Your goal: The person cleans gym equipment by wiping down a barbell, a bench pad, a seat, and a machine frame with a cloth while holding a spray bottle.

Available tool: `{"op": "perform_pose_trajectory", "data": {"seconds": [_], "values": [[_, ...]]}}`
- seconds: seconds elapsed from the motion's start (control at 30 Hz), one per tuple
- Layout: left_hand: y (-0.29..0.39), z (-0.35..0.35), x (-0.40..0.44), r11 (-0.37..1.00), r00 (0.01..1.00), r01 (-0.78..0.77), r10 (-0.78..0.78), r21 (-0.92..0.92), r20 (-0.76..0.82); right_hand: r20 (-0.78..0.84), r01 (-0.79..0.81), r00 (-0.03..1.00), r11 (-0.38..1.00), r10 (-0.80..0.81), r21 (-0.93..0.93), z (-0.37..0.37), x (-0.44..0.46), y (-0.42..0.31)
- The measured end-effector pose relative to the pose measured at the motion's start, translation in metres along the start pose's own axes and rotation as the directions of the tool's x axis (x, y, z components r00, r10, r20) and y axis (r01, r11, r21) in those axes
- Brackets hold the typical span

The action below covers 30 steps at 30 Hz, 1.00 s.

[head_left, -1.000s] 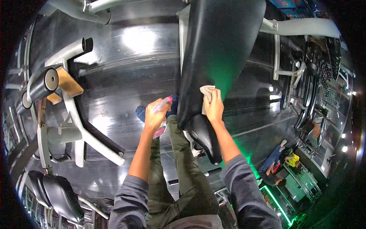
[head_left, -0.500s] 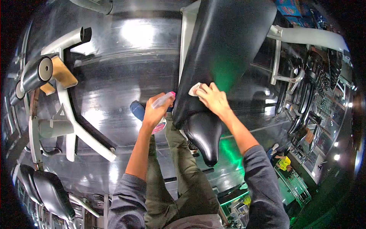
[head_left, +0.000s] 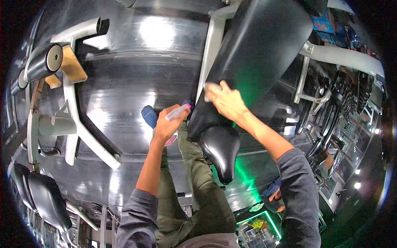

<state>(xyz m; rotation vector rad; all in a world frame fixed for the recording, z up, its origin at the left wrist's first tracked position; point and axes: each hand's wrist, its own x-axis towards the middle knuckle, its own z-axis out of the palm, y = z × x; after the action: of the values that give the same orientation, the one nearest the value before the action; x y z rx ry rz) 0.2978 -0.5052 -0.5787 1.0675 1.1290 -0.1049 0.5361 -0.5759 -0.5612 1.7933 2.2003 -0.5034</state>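
My left hand [head_left: 167, 124] is closed round a spray bottle [head_left: 177, 112] with a pink nozzle, and some pink liquid shows below the fingers. My right hand [head_left: 226, 101] grips a pale cloth [head_left: 206, 91], largely covered by the fingers, against the left edge of a long black bench pad [head_left: 260, 45]. Just below that pad is a smaller, saddle-shaped black seat [head_left: 219, 146], close to my right forearm. Green light tints the pad beside my right hand.
A white-framed machine [head_left: 74, 124] with round rollers stands at the left. Black pads [head_left: 45, 198] lie lower left. Weight equipment lines the right side. Another person [head_left: 273, 198] is partly visible at the lower right, near a green-lit frame.
My right hand and the cloth have moved left across the bench pad to its left edge. The left hand keeps hold of the bottle. The view has shifted, moving the bench's upper part rightward.
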Motion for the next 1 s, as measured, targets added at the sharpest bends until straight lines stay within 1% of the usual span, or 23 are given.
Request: {"op": "perform_pose_trajectory", "data": {"seconds": [0.07, 0.13, 0.17, 0.2, 0.27, 0.33, 0.37, 0.4, 0.47, 0.5, 0.53, 0.6, 0.63, 0.67, 0.73, 0.8, 0.87, 0.9, 0.93, 0.97, 1.0], "values": [[-0.007, -0.002, -0.001, 1.000, 1.000, 0.010, -0.010, 0.024, 0.005, -0.027, -0.229, 0.973, 0.971, 0.227, -0.071, -0.041, 0.030, 0.001], [-0.008, -0.004, -0.003, 1.000, 1.000, 0.009, -0.009, -0.011, -0.007, -0.132, -0.303, 0.946, 0.953, 0.297, -0.026, -0.056, 0.052, 0.010], [-0.008, -0.005, -0.003, 0.999, 1.000, 0.001, -0.002, -0.037, -0.021, -0.050, -0.339, 0.941, 0.925, 0.335, -0.171, -0.056, 0.060, 0.000], [-0.008, -0.005, -0.003, 0.999, 1.000, 0.000, 0.000, -0.042, -0.021, -0.010, -0.303, 0.950, 0.918, 0.311, -0.255, -0.038, 0.063, -0.006], [-0.008, -0.009, -0.003, 0.998, 1.000, -0.003, 0.002, -0.061, -0.025, 0.199, -0.249, 0.933, 0.937, 0.300, -0.246, -0.001, 0.064, -0.024], [-0.006, -0.011, -0.004, 0.997, 0.999, 0.019, -0.022, -0.075, -0.037, 0.280, -0.065, 0.944, 0.932, 0.173, -0.356, 0.022, 0.052, -0.048], [-0.005, -0.014, -0.006, 0.995, 0.998, 0.047, -0.050, -0.087, -0.041, 0.319, -0.028, 0.935, 0.928, 0.156, -0.372, 0.027, 0.048, -0.056], [-0.007, -0.019, -0.006, 0.995, 0.997, 0.050, -0.054, -0.089, -0.048, 0.319, -0.021, 0.936, 0.929, 0.148, -0.370, 0.025, 0.051, -0.054], [-0.010, -0.027, -0.005, 0.998, 0.999, 0.024, -0.027, -0.066, -0.037, 0.363, -0.090, 0.913, 0.960, 0.185, -0.263, 0.011, 0.059, -0.041], [-0.012, -0.030, -0.004, 0.997, 0.997, 0.034, -0.038, -0.071, -0.061, 0.295, -0.082, 0.934, 0.926, 0.201, -0.369, -0.001, 0.064, -0.038], [-0.013, -0.033, -0.003, 0.997, 0.998, 0.036, -0.040, -0.073, -0.058, 0.170, -0.199, 0.937, 0.867, 0.305, -0.457, -0.012, 0.072, -0.035], [-0.016, -0.038, -0.003, 0.994, 0.994, 0.014, -0.025, -0.109, -0.105, 0.031, -0.363, 0.925, 0.903, 0.379, -0.231, -0.017, 0.078, -0.017], [-0.019, -0.038, -0.002, 0.993, 0.993, -0.005, -0.009, -0.120, -0.117, -0.026, -0.360, 0.932, 0.912, 0.362, -0.194, -0.010, 0.074, -0.018], [-0.020, -0.038, -0.002, 0.993, 0.993, -0.009, -0.005, -0.118, -0.115, 0.013, -0.401, 0.909, 0.881, 0.417, -0.251, -0.004, 0.070, -0.029], [-0.021, -0.041, -0.005, 0.993, 0.997, -0.004, -0.006, -0.115, -0.081, 0.123, -0.204, 0.959, 0.925, 0.254, -0.320, 0.021, 0.044, -0.049], [-0.025, -0.042, -0.009, 0.991, 0.998, 0.008, -0.017, -0.137, -0.061, 0.215, -0.189, 0.944, 0.944, 0.251, -0.272, 0.074, 0.018, -0.079], [-0.028, -0.047, -0.010, 0.988, 0.999, 0.016, -0.022, -0.153, -0.042, 0.120, -0.110, 0.979, 0.921, 0.166, -0.373, 0.088, -0.005, -0.101], [-0.031, -0.050, -0.012, 0.988, 0.999, 0.035, -0.040, -0.152, -0.031, 0.112, -0.100, 0.982, 0.923, 0.152, -0.370, 0.081, -0.007, -0.102], [-0.031, -0.052, -0.016, 0.987, 0.998, 0.059, -0.062, -0.153, -0.015, 0.278, -0.197, 0.929, 0.961, 0.246, -0.194, 0.081, 0.001, -0.096], [-0.030, -0.057, -0.018, 0.996, 0.999, 0.035, -0.038, -0.087, -0.029, 0.267, -0.237, 0.928, 0.965, 0.260, -0.115, 0.077, 0.001, -0.087], [-0.032, -0.059, -0.019, 0.996, 0.999, 0.038, -0.040, -0.083, -0.027, 0.256, -0.277, 0.926, 0.960, 0.277, -0.037, 0.058, 0.007, -0.077]]}}
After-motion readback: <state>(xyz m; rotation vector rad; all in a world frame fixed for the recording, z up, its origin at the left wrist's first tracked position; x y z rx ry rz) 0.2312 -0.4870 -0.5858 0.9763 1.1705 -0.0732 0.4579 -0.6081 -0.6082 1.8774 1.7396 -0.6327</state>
